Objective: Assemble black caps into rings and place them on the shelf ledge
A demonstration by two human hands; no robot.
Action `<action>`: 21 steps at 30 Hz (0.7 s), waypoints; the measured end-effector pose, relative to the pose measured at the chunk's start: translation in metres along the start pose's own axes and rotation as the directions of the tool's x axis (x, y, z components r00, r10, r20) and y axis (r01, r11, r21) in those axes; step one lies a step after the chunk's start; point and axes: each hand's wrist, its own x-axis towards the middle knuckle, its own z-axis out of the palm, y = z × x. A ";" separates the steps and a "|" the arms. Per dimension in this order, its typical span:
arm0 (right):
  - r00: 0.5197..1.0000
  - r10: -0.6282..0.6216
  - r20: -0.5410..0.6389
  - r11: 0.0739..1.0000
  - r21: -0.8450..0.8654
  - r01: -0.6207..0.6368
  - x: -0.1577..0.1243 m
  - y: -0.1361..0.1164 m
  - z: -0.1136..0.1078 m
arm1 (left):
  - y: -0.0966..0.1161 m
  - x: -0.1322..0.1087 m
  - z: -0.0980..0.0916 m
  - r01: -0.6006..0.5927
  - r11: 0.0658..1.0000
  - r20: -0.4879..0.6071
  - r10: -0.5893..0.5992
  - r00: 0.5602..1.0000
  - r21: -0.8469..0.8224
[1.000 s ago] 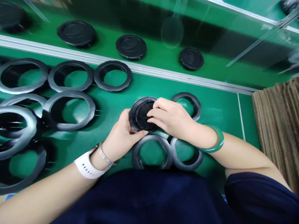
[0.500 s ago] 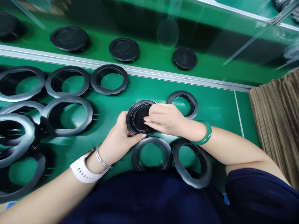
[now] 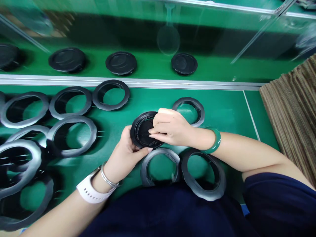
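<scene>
A round black part with a raised rim and a recessed inside is tilted up above the green table. My left hand grips its left and lower edge, the thumb along the bottom rim. My right hand is closed over its right side, with thumb and fingertips pinched together at the recess; what they pinch, if anything, is hidden. Just below lies a grey-black ring, and another ring sits to its right. Behind my right hand rests a smaller-looking ring.
Several black rings cover the left of the green table. Beyond a metal rail, black round lids stand in a row before a clear panel. Stacked brown corrugated sheets are at the right.
The view has shifted and tilted a little, so the rings and lids at the left appear lower. Both hands keep their hold at the round part, which looks turned slightly more toward the camera.
</scene>
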 end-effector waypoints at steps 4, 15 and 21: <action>0.999 0.037 0.002 0.999 0.023 -0.038 -0.001 -0.001 0.005 | 0.000 0.000 0.000 -0.002 1.000 -0.007 0.002 1.000 0.011; 0.993 0.054 -0.101 0.998 0.034 -0.051 -0.005 -0.004 0.009 | -0.002 0.002 -0.006 0.028 0.999 0.018 -0.028 0.999 -0.039; 0.992 -0.009 -0.123 1.000 -0.011 0.008 -0.004 -0.002 0.007 | -0.007 0.008 -0.008 0.036 0.990 0.054 -0.029 0.998 -0.137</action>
